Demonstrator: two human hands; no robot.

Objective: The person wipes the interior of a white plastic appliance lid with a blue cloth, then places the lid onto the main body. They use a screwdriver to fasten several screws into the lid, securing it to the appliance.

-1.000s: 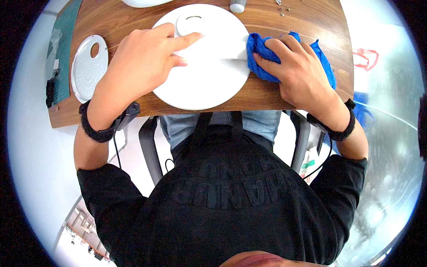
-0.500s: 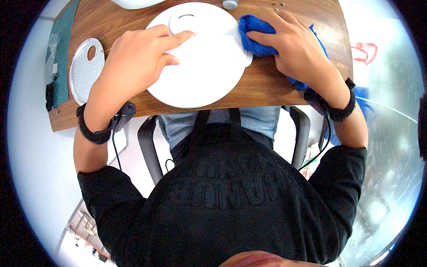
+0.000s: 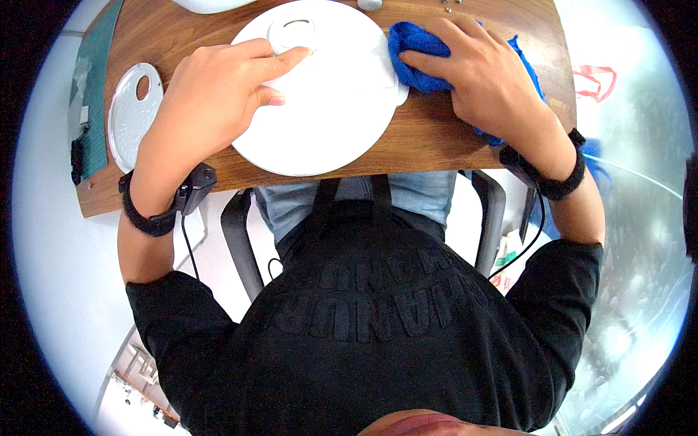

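Observation:
A large round white lid-like disc [image 3: 320, 123] lies on the wooden table in front of me. It has a small round raised part with a dark slot [image 3: 297, 29] near its far left and a tab at its right edge. My left hand [image 3: 222, 91] rests over the disc's left side, index finger and thumb stretched apart on its top; the other fingers are hidden. My right hand [image 3: 483, 80] is closed on a bunched blue cloth [image 3: 422, 54], which touches the disc's right edge. More of the cloth hangs out under that hand.
A smaller grey-white plate with an oval hole [image 3: 125, 131] lies left of my left arm. Beyond it is a green cutting mat [image 3: 94, 87] with a black item on it. At the far edge sit a white object [image 3: 211, 3], a grey cylinder [image 3: 369, 3] and several screws [image 3: 452, 6].
The whole view has shifted slightly, so the disc and plate appear a little farther left. Both hands keep nearly the same places on the disc and the cloth.

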